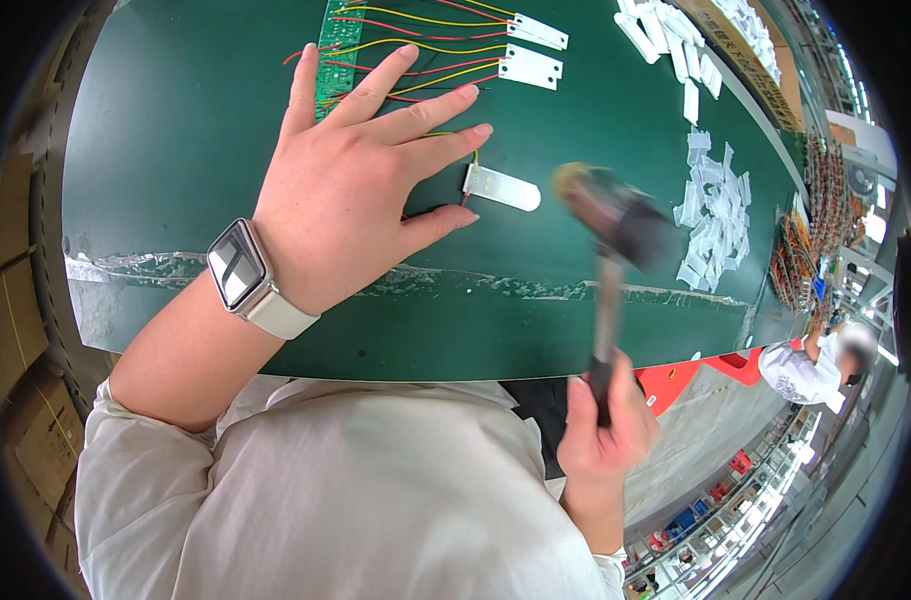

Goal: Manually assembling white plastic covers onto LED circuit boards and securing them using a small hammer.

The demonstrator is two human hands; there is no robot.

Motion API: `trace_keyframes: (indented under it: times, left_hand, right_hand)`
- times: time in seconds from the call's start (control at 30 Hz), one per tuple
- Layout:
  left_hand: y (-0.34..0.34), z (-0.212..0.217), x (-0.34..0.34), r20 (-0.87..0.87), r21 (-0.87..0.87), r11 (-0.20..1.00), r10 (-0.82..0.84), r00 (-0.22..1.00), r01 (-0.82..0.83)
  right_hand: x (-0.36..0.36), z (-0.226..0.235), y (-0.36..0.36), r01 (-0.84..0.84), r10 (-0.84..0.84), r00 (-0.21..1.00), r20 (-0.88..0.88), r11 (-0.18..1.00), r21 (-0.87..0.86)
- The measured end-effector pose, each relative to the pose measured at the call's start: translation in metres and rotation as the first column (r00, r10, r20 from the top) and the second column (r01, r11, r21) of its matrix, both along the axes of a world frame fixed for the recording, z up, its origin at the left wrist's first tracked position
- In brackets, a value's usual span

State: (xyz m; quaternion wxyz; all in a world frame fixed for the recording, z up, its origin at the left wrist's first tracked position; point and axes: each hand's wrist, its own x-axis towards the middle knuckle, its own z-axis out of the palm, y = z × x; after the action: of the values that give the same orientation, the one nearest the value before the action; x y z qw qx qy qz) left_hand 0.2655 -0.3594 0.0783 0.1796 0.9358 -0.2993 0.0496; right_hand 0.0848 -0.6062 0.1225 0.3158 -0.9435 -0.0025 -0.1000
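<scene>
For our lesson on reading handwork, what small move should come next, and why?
Probably tap the round-ended white strip lightly with the hammer: the right hand grips it, its blurred head shows just right of the strip, and the left hand is spread to its left.

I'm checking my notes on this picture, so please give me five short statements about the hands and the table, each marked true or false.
1. The left hand is spread, palm down. True.
2. The right hand is empty. False: it grips a hammer.
3. Red and yellow wires run between the green circuit board and white rectangular pieces. True.
4. Both wrists are bare. False: the left one bears a watch.
5. The pile of translucent strips lies right of the hammer in the picture. True.
</scene>
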Motion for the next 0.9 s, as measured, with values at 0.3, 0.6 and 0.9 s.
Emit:
trace_keyframes:
  times: [0.3, 0.6, 0.9]
  left_hand:
    - [-0.007, 0.011, 0.002, 0.042, 0.026, 0.999, -0.037, 0.998, 0.036]
    - [-0.012, 0.025, -0.001, -0.080, 0.009, 0.940, -0.338, 0.938, 0.340]
    - [-0.018, 0.019, -0.007, -0.186, 0.074, 0.941, -0.312, 0.932, 0.330]
  right_hand:
    - [-0.012, -0.002, -0.037, 0.389, -0.389, 0.921, -0.037, 0.921, 0.008]
    - [0.025, -0.017, -0.078, 0.360, -0.365, 0.929, 0.063, 0.850, -0.385]
    - [0.119, 0.006, -0.115, 0.363, -0.320, 0.928, 0.189, 0.892, -0.268]
